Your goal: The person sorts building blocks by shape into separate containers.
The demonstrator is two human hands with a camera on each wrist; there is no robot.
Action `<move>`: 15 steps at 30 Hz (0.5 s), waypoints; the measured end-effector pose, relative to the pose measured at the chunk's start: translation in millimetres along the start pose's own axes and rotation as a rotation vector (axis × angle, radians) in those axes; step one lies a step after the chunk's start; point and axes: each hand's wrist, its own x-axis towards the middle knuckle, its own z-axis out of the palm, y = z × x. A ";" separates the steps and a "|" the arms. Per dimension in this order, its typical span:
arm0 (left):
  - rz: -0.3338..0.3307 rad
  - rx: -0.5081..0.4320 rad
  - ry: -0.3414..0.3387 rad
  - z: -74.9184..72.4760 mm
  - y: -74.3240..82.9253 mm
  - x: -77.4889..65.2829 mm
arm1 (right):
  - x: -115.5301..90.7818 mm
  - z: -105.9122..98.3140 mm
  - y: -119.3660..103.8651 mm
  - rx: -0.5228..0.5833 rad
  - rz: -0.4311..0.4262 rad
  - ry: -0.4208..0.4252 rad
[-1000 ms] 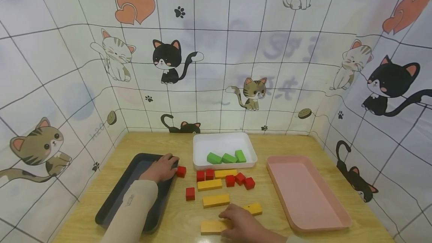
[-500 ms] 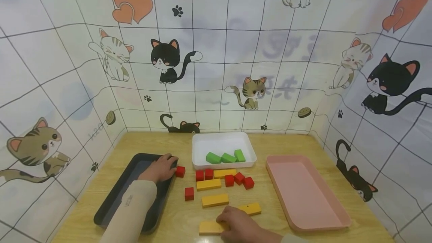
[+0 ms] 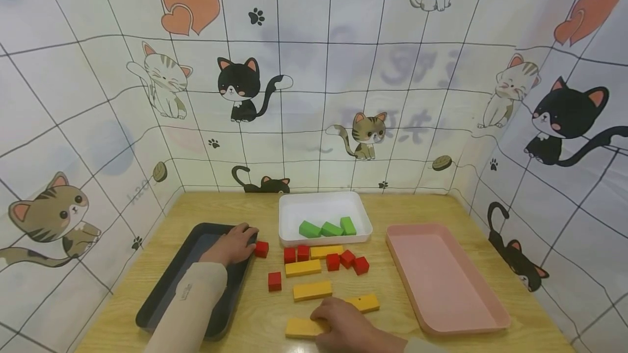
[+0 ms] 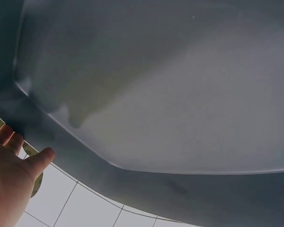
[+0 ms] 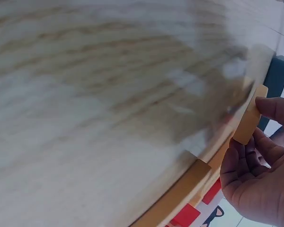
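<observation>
In the head view, my left hand (image 3: 235, 245) rests on the far right rim of a dark grey tray (image 3: 195, 249), fingers draped over the edge beside a red cube (image 3: 261, 249). The left wrist view has those fingers (image 4: 38, 161) extended along the tray's rim. Near the front of the table, my right hand (image 3: 345, 327) pinches a long yellow block (image 3: 300, 328) between thumb and fingers, covering its right end. The right wrist view shows the pinched block (image 5: 250, 118) from the end. Another yellow block (image 3: 364, 303) lies just beyond that hand, partly hidden by it.
A white tray (image 3: 319, 207) with green blocks (image 3: 332, 229) stands at the back, and a pink tray (image 3: 448, 282) at the right. Between the trays lie more yellow blocks (image 3: 312, 291) and several red cubes (image 3: 275, 281). Cat-patterned cloth (image 3: 314, 97) walls the table.
The right hand and its yellow block have shifted slightly left. My left hand stays on the dark tray's rim. The head view has drifted a little.
</observation>
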 end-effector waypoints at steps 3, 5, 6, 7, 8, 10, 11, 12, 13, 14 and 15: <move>0.006 0.014 0.009 -1.4 -1.2 0.6 | 4.3 -7.6 -3.4 -0.060 -0.046 0.047; 0.009 0.019 0.016 -2.5 -1.5 1.3 | 6.8 -14.3 -6.3 -0.066 -0.052 0.086; 0.010 0.020 0.017 -2.7 -1.5 1.4 | 7.9 -17.8 -7.4 -0.071 -0.062 0.113; 0.009 0.015 0.014 -2.9 -1.2 1.4 | 8.6 -21.0 -8.2 -0.073 -0.064 0.140; 0.011 0.011 0.011 -2.7 -1.0 1.4 | 8.9 -24.1 -8.9 -0.064 -0.060 0.162; 0.013 0.006 0.006 -1.2 -0.4 0.9 | 8.6 -30.7 -9.8 -0.044 -0.063 0.211; 0.015 0.008 0.005 0.0 -0.2 0.8 | 8.5 -34.1 -10.0 -0.040 -0.068 0.236; 0.015 0.007 0.003 0.8 -0.1 0.8 | 8.0 -37.7 -10.2 -0.030 -0.075 0.263; 0.016 0.009 0.004 1.5 -0.3 0.8 | 7.8 -42.1 -10.6 -0.018 -0.078 0.281; 0.017 0.013 0.006 2.0 -0.6 1.0 | 7.6 -46.6 -10.9 -0.006 -0.080 0.298; 0.015 0.015 0.008 2.3 -1.0 1.2 | 7.5 -51.3 -11.0 0.002 -0.082 0.314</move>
